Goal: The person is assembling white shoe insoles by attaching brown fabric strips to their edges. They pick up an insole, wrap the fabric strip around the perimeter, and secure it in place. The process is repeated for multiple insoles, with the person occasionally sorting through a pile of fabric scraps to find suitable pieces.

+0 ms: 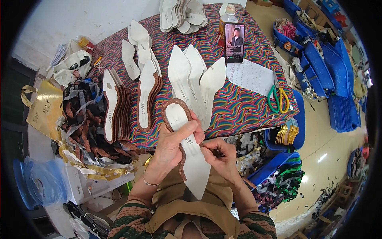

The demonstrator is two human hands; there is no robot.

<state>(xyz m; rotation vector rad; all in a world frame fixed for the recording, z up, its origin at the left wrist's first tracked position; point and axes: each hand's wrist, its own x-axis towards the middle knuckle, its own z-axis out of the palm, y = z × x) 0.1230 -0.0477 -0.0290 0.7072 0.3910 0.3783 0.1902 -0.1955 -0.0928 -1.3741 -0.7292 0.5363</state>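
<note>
- left hand (169,145) has a solid grip on a white pointed shoe insole (195,161), thumb across the top
- right hand (221,155) is pinched at its right edge, can't tell exactly how much it's got
- insole's up in front of the table (238,111), toe toward the person, brown glittery trim (166,115) around the heel
- plain white insoles (179,73) just beyond, brown-edged stacks (110,107) to the left
- green-and-yellow scissors (279,98) and a propped phone (234,44) over right

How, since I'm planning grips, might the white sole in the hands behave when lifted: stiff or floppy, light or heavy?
The white sole is probably fairly stiff: its pointed end juts past the left hand and right hand without visible sagging. It may be light for its size, as it looks like a thin sheet. Being flat, it probably won't roll.
</note>
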